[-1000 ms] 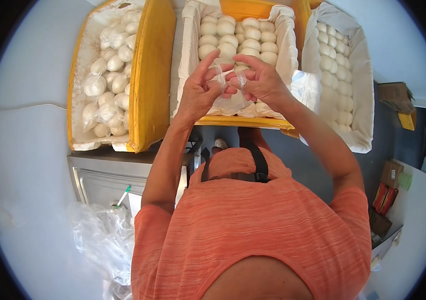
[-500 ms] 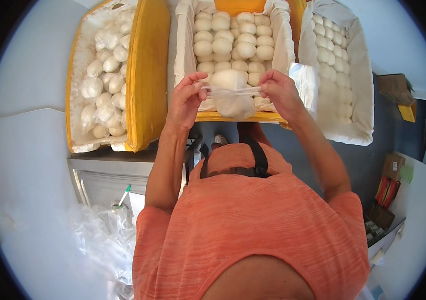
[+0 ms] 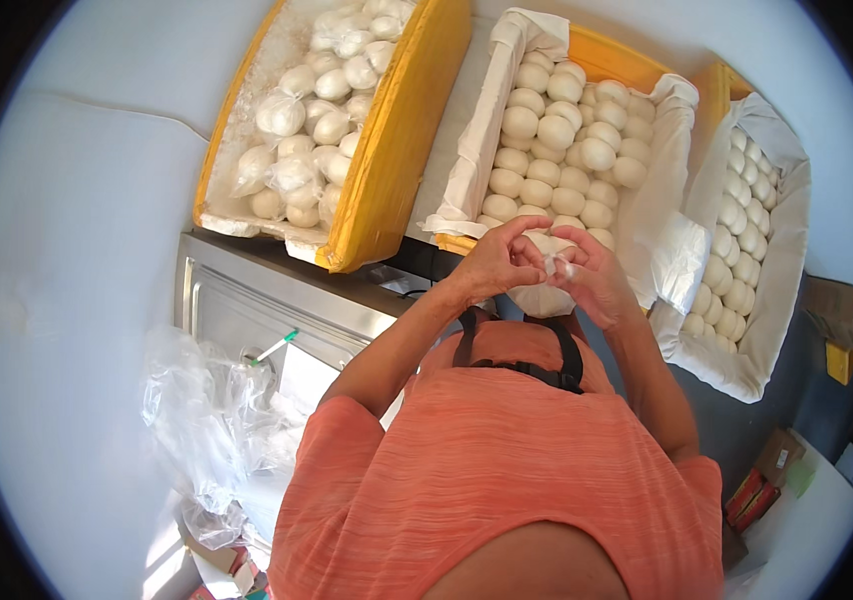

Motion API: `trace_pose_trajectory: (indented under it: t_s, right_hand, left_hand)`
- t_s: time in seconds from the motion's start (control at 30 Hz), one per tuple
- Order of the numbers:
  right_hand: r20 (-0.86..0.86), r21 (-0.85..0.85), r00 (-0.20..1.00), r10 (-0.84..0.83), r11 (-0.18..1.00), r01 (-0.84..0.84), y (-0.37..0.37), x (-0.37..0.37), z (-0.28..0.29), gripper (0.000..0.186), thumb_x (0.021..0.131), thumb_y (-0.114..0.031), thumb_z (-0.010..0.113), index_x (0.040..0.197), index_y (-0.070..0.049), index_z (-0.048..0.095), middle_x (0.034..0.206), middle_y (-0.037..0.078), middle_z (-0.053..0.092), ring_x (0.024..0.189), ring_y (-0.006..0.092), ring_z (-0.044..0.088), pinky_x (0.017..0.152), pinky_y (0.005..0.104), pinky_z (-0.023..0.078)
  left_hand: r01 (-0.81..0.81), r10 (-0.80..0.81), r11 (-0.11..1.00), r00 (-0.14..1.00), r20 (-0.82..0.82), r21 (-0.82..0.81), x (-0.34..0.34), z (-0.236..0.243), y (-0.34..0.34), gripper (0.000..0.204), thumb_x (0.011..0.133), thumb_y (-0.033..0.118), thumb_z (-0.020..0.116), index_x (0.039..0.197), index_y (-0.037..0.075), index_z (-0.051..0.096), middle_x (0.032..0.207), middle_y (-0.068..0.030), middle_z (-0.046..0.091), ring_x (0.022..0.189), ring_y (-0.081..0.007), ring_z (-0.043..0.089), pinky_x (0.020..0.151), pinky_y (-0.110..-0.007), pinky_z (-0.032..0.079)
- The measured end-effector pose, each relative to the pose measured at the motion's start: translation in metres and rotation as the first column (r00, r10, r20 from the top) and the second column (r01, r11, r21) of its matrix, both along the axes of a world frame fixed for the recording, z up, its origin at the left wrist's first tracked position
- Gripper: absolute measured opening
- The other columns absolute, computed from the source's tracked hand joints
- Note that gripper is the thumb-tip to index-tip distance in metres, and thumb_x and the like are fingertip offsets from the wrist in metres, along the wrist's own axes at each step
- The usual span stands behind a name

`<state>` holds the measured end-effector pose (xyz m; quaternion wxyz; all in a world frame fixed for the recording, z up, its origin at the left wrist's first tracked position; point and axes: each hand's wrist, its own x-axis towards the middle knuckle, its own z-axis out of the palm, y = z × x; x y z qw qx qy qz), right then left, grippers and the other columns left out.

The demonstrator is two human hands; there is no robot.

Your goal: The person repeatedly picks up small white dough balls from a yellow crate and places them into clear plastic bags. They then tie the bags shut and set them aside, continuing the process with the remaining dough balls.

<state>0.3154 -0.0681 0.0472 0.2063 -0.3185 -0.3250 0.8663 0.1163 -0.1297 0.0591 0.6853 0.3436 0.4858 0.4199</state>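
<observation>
Close in front of my body hangs a clear plastic bag of white buns (image 3: 541,301). My left hand (image 3: 495,264) and my right hand (image 3: 602,284) are drawn close together over it. Fingers of both hands are closed on the bunched plastic at the bag's top, and they partly hide it. Just beyond my hands, rows of round white buns (image 3: 539,170) are stacked in a yellow box lined with white cloth (image 3: 471,165).
To the left, a yellow foam box (image 3: 387,165) holds several bagged buns (image 3: 297,176). Another cloth-lined box (image 3: 785,235) of buns stands at right, beside a sheaf of plastic bags (image 3: 679,262). Loose clear plastic (image 3: 192,420) and a green-capped pen (image 3: 275,347) lie lower left.
My hands have come together from either side of the stretched bag top and gathered it. The view has turned, so the boxes appear shifted right and tilted.
</observation>
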Motion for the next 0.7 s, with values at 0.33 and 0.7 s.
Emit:
trace_pose_trajectory:
  t_s: [0.33,0.7]
  right_hand:
    - [-0.382,0.426,0.908,0.17,0.905,0.01,0.014,0.022,0.093,0.057,0.081,-0.015,0.067,0.13,0.001,0.044,0.127,0.015,0.054,0.106,0.0216,0.057,0.082,0.032,0.048]
    - [0.038,0.449,0.59,-0.806,0.541,0.711,0.039,0.142,0.004,0.012,0.085,-0.01,0.059,0.084,0.0,0.067,0.086,0.004,0.067,0.08,0.0104,0.057,0.074,0.0245,0.045]
  left_hand:
    - [-0.188,0.677,0.716,0.421,-0.604,0.672,-0.144,0.114,0.028,0.022,0.084,0.007,0.065,0.106,0.004,0.059,0.066,0.0018,0.054,0.059,-0.005,0.047,0.057,-0.021,0.04]
    - [0.189,0.42,0.835,0.391,-0.819,0.518,-0.073,0.086,0.08,0.047,0.084,0.011,0.067,0.128,0.008,0.051,0.138,-0.0112,0.042,0.117,-0.0223,0.051,0.086,-0.034,0.048]
